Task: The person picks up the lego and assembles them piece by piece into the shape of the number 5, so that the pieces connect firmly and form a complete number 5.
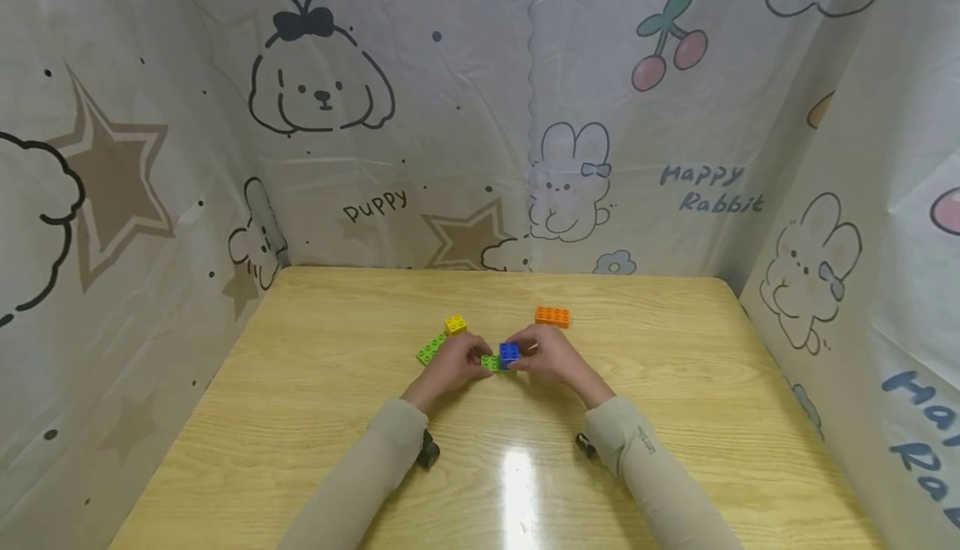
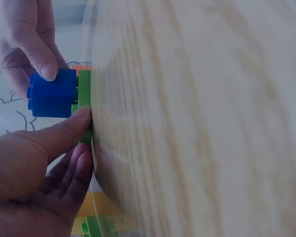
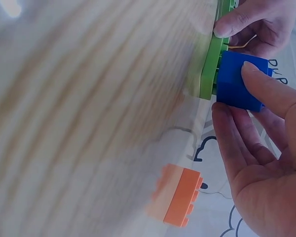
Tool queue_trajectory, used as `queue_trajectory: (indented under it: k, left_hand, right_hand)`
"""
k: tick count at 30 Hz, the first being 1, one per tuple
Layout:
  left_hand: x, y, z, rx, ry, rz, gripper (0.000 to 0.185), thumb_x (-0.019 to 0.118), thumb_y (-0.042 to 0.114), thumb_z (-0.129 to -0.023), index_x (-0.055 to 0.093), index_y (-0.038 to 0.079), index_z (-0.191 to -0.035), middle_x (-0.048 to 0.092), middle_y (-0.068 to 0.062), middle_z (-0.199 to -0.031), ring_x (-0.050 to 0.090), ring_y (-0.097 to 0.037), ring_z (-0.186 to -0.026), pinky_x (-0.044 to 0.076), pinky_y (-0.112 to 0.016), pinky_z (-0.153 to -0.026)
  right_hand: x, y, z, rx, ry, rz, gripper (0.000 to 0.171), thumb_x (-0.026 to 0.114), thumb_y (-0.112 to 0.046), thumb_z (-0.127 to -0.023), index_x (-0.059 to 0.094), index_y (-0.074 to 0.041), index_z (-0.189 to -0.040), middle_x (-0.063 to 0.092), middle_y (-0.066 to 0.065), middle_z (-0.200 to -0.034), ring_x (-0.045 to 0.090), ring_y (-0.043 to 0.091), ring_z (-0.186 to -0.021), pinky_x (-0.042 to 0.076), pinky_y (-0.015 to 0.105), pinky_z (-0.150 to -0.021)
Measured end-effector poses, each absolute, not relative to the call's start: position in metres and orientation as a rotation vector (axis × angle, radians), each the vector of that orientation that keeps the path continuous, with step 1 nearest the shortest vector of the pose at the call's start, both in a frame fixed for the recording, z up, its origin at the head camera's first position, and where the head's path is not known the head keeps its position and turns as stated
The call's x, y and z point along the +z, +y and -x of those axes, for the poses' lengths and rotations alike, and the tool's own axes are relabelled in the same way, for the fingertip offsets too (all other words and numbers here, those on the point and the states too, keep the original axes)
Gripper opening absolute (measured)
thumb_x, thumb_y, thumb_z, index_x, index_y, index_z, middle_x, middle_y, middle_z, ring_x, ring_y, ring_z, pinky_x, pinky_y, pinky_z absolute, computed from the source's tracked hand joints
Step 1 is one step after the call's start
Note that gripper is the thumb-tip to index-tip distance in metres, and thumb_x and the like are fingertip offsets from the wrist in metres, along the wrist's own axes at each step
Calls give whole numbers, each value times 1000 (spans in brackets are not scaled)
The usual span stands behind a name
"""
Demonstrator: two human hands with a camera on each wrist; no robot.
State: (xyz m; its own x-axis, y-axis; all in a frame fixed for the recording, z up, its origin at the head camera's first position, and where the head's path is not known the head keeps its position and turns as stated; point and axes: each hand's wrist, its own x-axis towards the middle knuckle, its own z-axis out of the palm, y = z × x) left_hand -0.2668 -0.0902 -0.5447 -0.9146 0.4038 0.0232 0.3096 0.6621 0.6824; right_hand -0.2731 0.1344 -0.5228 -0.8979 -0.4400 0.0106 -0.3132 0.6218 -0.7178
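Observation:
A small blue brick [image 1: 508,353] sits on a thin green plate [image 1: 491,362] lying on the wooden table [image 1: 675,383]. My left hand [image 1: 467,361] pinches the plate's left end, its thumb [image 2: 64,131] pressed on the plate's edge [image 2: 85,96]. My right hand [image 1: 529,352] holds the blue brick [image 2: 52,94] between thumb [image 3: 266,89] and fingers. In the right wrist view the blue brick [image 3: 239,86] is seated against the green plate [image 3: 209,69], and the left hand's fingertip [image 3: 232,22] rests on the plate's end.
A second green plate [image 1: 430,348] and a yellow brick [image 1: 454,324] lie just left of my left hand. An orange brick [image 1: 552,316] lies beyond my right hand, also in the right wrist view [image 3: 180,195]. Printed curtain walls [image 1: 465,117] close in three sides of the table.

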Motion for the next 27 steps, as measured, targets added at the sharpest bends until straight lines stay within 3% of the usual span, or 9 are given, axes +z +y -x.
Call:
queue_trajectory:
  k: [27]
  left_hand:
    - [-543,-91,266,1115,2726,-584,25,86,12,-85,76,7,-108,68,-5,-95,57,-11,-79,51,-26,-72]
  right_hand:
    - [-518,133,276,-1084,2680,596,27,87,-10,-84,80,-9,-110,77,4,-102,73,19,-95,63,36,-83]
